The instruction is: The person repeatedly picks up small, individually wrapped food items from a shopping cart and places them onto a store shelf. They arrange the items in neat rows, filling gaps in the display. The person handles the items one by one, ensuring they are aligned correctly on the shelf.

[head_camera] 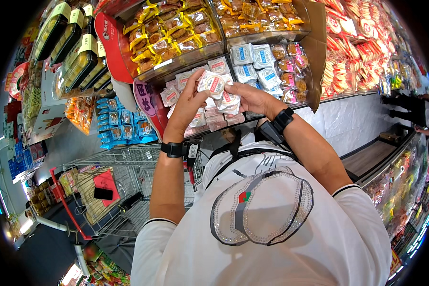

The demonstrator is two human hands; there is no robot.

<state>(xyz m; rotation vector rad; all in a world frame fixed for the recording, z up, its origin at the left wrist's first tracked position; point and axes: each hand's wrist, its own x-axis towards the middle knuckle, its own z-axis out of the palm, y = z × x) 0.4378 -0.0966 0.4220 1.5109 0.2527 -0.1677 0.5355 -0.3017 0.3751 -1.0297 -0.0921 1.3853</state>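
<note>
My left hand (186, 103) pinches a round pastry packet (211, 84) in white wrapping with red print, its thumb along the lower edge. Opposite it, my right hand (254, 98) grips more red-printed white packets (228, 103), its thumb near the first packet's right edge. Both hands are over a display bin, where similar red-printed packets (170, 95) and pink-sided packets (216, 125) lie. Just beyond my right hand are blue-printed white packets (268, 77). Fingers hide part of the held packets.
A metal shopping cart (143, 171) stands at my left, with a phone (103, 193) and a red sheet at its handle end. Yellow-wrapped pastries (178, 28) fill an upper bin. A cardboard flap (312, 53) edges the bins at right. Blue-wrapped snacks (123, 121) sit left.
</note>
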